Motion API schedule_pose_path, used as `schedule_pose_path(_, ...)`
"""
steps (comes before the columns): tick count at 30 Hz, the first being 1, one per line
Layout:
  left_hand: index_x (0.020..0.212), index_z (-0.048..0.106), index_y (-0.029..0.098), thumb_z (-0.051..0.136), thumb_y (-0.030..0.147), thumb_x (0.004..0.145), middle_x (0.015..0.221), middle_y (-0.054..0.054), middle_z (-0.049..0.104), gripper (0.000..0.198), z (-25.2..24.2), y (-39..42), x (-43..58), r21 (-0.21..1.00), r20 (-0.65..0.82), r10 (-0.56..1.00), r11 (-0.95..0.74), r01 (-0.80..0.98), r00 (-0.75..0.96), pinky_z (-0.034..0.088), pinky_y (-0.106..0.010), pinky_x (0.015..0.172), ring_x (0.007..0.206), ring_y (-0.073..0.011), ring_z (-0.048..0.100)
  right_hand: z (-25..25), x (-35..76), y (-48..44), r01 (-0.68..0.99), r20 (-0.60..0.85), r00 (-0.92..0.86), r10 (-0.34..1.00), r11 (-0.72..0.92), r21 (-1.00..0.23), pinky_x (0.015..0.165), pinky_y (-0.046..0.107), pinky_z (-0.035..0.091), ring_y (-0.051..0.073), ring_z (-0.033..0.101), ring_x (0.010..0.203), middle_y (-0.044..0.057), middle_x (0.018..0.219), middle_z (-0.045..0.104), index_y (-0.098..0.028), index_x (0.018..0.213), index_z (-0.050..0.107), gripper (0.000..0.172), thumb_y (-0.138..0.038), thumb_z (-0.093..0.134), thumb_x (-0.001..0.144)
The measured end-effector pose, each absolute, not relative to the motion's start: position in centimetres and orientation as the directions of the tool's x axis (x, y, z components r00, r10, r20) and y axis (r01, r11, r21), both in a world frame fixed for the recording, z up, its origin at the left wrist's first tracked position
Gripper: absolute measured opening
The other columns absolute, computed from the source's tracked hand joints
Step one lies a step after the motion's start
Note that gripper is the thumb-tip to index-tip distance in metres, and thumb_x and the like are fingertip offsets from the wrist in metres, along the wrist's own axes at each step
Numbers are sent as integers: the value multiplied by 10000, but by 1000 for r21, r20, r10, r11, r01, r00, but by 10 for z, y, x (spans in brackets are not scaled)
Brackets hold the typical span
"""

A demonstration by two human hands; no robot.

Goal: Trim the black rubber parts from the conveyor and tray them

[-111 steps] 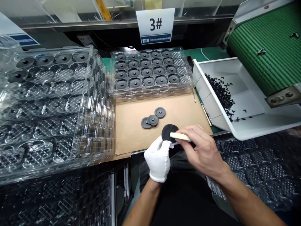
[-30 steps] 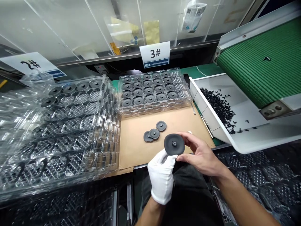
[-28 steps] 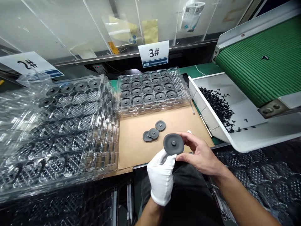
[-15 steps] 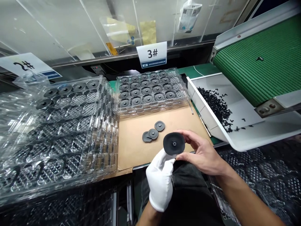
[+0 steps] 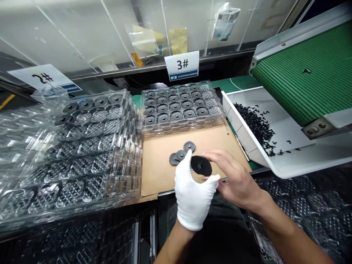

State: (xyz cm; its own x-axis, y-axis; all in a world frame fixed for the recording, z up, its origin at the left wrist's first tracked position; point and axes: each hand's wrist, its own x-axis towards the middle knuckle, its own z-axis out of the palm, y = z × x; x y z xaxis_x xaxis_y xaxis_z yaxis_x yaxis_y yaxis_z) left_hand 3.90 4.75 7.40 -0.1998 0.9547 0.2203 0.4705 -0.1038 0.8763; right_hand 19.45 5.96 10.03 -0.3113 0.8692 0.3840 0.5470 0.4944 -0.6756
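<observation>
My left hand (image 5: 194, 194), in a white glove, holds a black round rubber disc (image 5: 201, 165) between thumb and fingers above the near edge of a brown cardboard sheet (image 5: 159, 165). My bare right hand (image 5: 233, 178) grips the same disc from the right, fingers curled over its top. Three similar grey discs (image 5: 181, 153) lie overlapping on the cardboard just beyond my hands. A clear plastic tray (image 5: 180, 106) with several discs seated in its pockets stands at the far end of the cardboard.
A tall stack of clear trays (image 5: 77, 146) fills the left side, a few discs in its top row. A white bin (image 5: 277, 128) with small black parts sits on the right under a green conveyor belt (image 5: 302, 80). Signs "2#" (image 5: 44, 77) and "3#" (image 5: 182, 65) stand behind.
My left hand has risen and wrapped round the disc from below and left. The disc has tilted flatter, and my right fingers have closed over it.
</observation>
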Motion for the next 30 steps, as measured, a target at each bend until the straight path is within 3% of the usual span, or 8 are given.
schedule_pose_path(3,1422,588,231,815,384,820,1392,-126,674,661,72,53,40,864,230,956,-115,490,-181,481,-509,1170,1292,-320,642,102,188,56,674,461,-359,811,567,-473,1145,483,505,281,564,1333,146,1426,596,-172,1497,484,640,9,547,886)
schedule_pose_path(5,1407,610,240,799,348,833,1392,-107,683,614,71,57,39,897,174,973,-93,432,-152,453,-497,1196,1294,-308,641,102,185,55,704,474,-357,805,566,-430,1127,492,520,288,572,1317,155,1425,596,-164,1505,478,616,-10,541,912)
schedule_pose_path(7,1365,650,232,778,332,846,1393,-105,685,543,74,66,36,959,113,987,-78,272,-116,443,-482,1197,1291,-301,636,103,185,54,691,483,-332,810,557,-460,1148,489,510,290,553,1348,160,1459,568,-172,1536,446,621,-57,575,940)
schedule_pose_path(9,1318,682,209,715,381,884,1333,-116,714,468,83,80,31,997,42,998,-45,-67,-53,498,-462,1121,1198,-288,675,103,187,51,659,494,-264,829,529,-535,1176,469,495,286,522,1393,158,1495,531,-193,1564,412,653,-124,634,954)
schedule_pose_path(12,1349,665,198,641,498,881,1153,-113,762,556,108,108,23,776,-25,993,94,-624,119,561,-401,933,924,-221,700,101,195,45,633,503,-80,860,434,-641,1105,419,546,252,603,1284,124,1436,561,-255,1552,429,650,-202,685,956)
schedule_pose_path(14,1410,625,232,665,534,838,1118,-93,757,648,131,125,18,600,25,976,158,-784,216,550,-357,862,825,-177,651,94,201,40,633,461,28,887,341,-695,1000,396,588,222,665,1124,91,1348,603,-297,1513,472,588,-250,682,966)
schedule_pose_path(22,1415,620,218,740,558,787,1012,-75,740,723,195,153,22,421,298,921,110,-901,252,486,-300,747,719,-145,528,55,217,26,610,228,104,968,119,-783,929,418,594,228,676,1053,51,1252,630,-363,1434,523,476,-462,628,980)
schedule_pose_path(30,1407,615,205,720,513,833,1061,-80,739,660,199,145,19,352,284,914,180,-919,288,504,-306,794,738,-136,564,47,215,24,608,165,106,980,68,-791,890,388,621,220,705,1047,54,1361,603,-376,1416,541,463,-494,611,974)
